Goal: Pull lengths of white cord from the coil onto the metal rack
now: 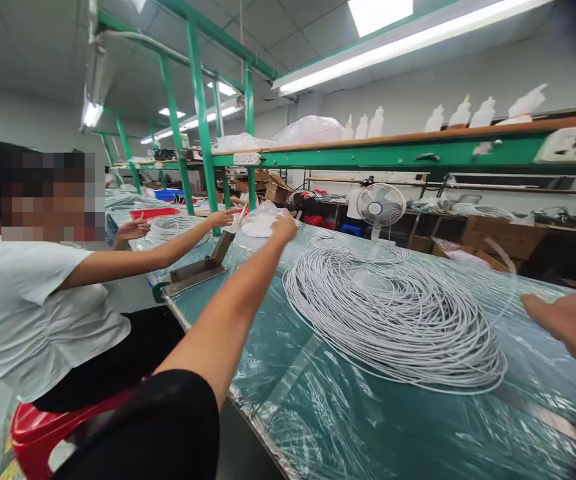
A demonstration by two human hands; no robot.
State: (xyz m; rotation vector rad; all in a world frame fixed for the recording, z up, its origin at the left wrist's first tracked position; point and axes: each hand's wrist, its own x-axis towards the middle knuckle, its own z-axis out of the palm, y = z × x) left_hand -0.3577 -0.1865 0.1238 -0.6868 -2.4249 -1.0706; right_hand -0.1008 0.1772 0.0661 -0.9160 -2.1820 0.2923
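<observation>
My left hand (284,228) reaches far across the table, its fingers closed beside a white plastic bag (259,221). What they grip, if anything, is hidden. At the right edge, my right hand (565,323) is blurred, with its thumb and fingers apart and nothing visible between them. A large loose coil of thin light-grey cable (393,320) lies flat on the table between my hands. Near my right hand a pale, blurred strand (505,257) curves above the coil.
A co-worker (43,300) sits at the left on a red stool (43,433), arms stretched over the table. A brown metal piece (201,267) stands at the table edge. Squeeze bottles (377,123) line the green shelf (393,155); a fan (381,205) stands behind the coil.
</observation>
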